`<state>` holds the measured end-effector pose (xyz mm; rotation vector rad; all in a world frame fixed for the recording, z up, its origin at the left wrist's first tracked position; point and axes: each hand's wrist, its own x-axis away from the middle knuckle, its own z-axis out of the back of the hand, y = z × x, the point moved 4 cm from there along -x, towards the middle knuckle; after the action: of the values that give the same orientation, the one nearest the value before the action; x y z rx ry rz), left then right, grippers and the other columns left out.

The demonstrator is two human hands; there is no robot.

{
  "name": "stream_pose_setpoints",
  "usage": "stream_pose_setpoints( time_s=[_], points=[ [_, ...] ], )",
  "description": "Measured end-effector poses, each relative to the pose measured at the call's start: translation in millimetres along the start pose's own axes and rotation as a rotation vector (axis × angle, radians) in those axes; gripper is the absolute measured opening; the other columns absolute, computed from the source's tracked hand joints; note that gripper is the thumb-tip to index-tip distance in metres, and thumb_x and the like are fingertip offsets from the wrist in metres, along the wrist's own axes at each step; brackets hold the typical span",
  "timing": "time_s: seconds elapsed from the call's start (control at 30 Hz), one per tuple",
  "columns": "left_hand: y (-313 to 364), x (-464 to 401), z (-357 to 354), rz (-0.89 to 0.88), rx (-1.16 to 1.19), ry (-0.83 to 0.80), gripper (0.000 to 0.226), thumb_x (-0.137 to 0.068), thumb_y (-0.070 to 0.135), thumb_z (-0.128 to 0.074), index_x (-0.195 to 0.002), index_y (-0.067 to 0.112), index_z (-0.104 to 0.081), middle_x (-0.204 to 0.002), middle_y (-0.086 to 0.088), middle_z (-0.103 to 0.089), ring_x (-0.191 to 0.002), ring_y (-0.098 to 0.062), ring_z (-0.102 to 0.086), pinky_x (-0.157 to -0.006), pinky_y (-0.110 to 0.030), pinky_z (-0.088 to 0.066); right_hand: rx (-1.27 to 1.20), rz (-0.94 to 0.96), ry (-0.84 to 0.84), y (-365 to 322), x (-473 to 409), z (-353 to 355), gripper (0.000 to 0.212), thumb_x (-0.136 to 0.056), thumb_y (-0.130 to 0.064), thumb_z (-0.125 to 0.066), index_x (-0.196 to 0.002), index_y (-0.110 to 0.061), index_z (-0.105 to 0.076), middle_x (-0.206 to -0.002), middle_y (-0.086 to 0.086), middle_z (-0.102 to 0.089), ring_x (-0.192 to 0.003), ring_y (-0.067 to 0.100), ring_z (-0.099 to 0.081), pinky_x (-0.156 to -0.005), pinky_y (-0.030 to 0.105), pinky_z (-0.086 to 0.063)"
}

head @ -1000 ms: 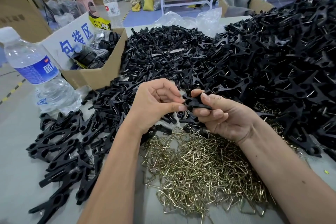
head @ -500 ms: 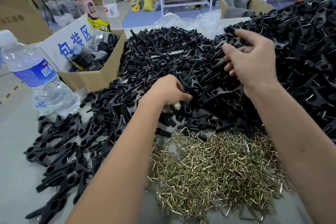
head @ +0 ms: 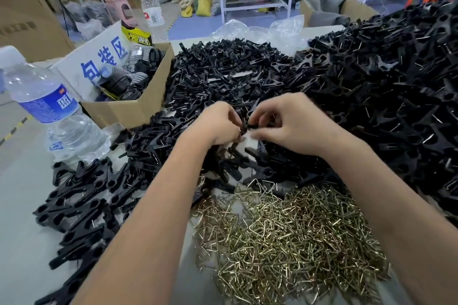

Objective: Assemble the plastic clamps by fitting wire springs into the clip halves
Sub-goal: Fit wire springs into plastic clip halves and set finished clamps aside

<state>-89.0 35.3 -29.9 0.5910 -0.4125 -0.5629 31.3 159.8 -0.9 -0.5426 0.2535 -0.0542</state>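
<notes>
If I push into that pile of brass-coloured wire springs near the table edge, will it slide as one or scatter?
The wire springs are thin bent loops lying interlocked, so they would probably drag along in tangled clumps. Pieces look light, and strays at the heap's edges may skitter across the smooth table.

Person, head view: left hand (head: 218,124) and right hand (head: 295,124) bare, ungloved; both forearms uncovered, sleeveless to the frame's lower edge.
</notes>
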Motion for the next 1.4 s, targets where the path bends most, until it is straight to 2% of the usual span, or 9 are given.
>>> stream_pose_setpoints(
  time_s=[0.13, 0.3, 0.47, 0.67, 0.83, 0.93, 1.1, 1.23, 1.4],
  points=[
    [-2, 5, 4, -0.028, 0.031, -0.004, 0.009, -0.09, 0.009, -0.078, -0.097, 0.014, -0.074, -0.073, 0.0, -0.064, -0.067, -0.019, -0.059, -0.073, -0.029, -0.049, 0.291, -0.121, -0.307, -4, 5, -18, 0.049, -0.074, -0.058, -0.086, -0.117, -0.036, -0.073, -0.114, -0.011, -0.065, -0.108, 0.015, -0.061, -0.095, 0.039, -0.054],
    [-10, 13, 12, -0.039, 0.17, 0.218, 0.014, -0.097, 0.022, -0.071, -0.095, 0.008, -0.07, -0.084, -0.012, -0.072, -0.077, -0.021, -0.065, -0.083, -0.038, -0.058, 0.357, -0.202, -0.422, -2, 7, -7, 0.024, -0.078, -0.043, -0.087, -0.097, -0.032, -0.078, -0.107, -0.011, -0.071, -0.102, 0.016, -0.065, -0.092, 0.04, -0.057],
    [-29, 25, 45, -0.008, 0.23, 0.568, 0.038, -0.096, 0.045, -0.067, -0.079, 0.013, -0.056, -0.084, -0.007, -0.072, -0.084, -0.03, -0.071, -0.079, -0.046, -0.056, 0.353, -0.251, -0.376, -8, 3, -3, 0.014, -0.077, -0.03, -0.089, -0.081, -0.029, -0.076, -0.087, -0.013, -0.071, -0.085, 0.011, -0.066, -0.083, 0.039, -0.06],
    [-70, 30, 73, 0.148, 0.22, 0.728, 0.037, -0.1, 0.044, -0.06, -0.092, 0.008, -0.066, -0.084, -0.006, -0.069, -0.087, -0.03, -0.068, -0.075, -0.04, -0.051, 0.403, -0.174, -0.283, -25, -28, -6, 0.015, -0.082, -0.023, -0.085, -0.074, -0.028, -0.074, -0.079, -0.01, -0.071, -0.079, 0.014, -0.069, -0.079, 0.035, -0.061],
    [-79, 27, 77, 0.135, 0.349, 0.724, 0.024, -0.097, 0.035, -0.066, -0.092, 0.011, -0.067, -0.085, -0.007, -0.075, -0.089, -0.032, -0.073, -0.086, -0.05, -0.06, 0.268, -0.109, -0.119, -49, -78, -40, 0.03, -0.09, 0.001, -0.06, -0.088, -0.023, -0.078, -0.092, 0.001, -0.074, -0.087, 0.02, -0.068, -0.083, 0.041, -0.062],
    [-84, 28, 80, 0.149, 0.343, 0.766, 0.012, -0.094, 0.035, -0.069, -0.094, 0.023, -0.067, -0.085, 0.002, -0.075, -0.085, -0.021, -0.072, -0.086, -0.044, -0.06, 0.254, -0.043, -0.176, -63, -98, -62, 0.01, -0.093, -0.025, -0.075, -0.102, -0.025, -0.078, -0.092, -0.003, -0.071, -0.094, 0.023, -0.07, -0.086, 0.039, -0.06],
    [-92, 28, 84, 0.163, 0.306, 0.859, 0.002, -0.092, 0.028, -0.07, -0.091, 0.028, -0.068, -0.083, 0.015, -0.064, -0.079, -0.004, -0.062, -0.073, -0.033, -0.051, 0.392, 0.011, -0.437, -78, -112, -99, 0.056, -0.088, -0.051, -0.077, -0.133, -0.019, -0.066, -0.108, 0.005, -0.064, -0.111, 0.028, -0.063, -0.093, 0.043, -0.057],
    [-93, 24, 83, 0.145, 0.336, 0.827, 0.007, -0.091, 0.03, -0.073, -0.091, 0.026, -0.067, -0.083, 0.012, -0.066, -0.078, -0.007, -0.064, -0.073, -0.033, -0.053, 0.413, -0.062, -0.445, -79, -120, -105, 0.04, -0.085, -0.042, -0.082, -0.096, -0.014, -0.057, -0.096, 0.003, -0.064, -0.084, 0.024, -0.06, -0.073, 0.038, -0.054],
    [-97, 27, 88, 0.151, 0.342, 0.836, 0.012, -0.097, 0.038, -0.066, -0.094, 0.026, -0.066, -0.083, 0.015, -0.06, -0.069, 0.002, -0.052, -0.057, -0.02, -0.035, 0.315, -0.126, -0.435, -59, -116, -95, 0.061, -0.076, -0.058, -0.085, -0.066, -0.01, -0.048, -0.063, 0.0, -0.049, -0.057, 0.021, -0.045, -0.059, 0.033, -0.043]
  ],
)
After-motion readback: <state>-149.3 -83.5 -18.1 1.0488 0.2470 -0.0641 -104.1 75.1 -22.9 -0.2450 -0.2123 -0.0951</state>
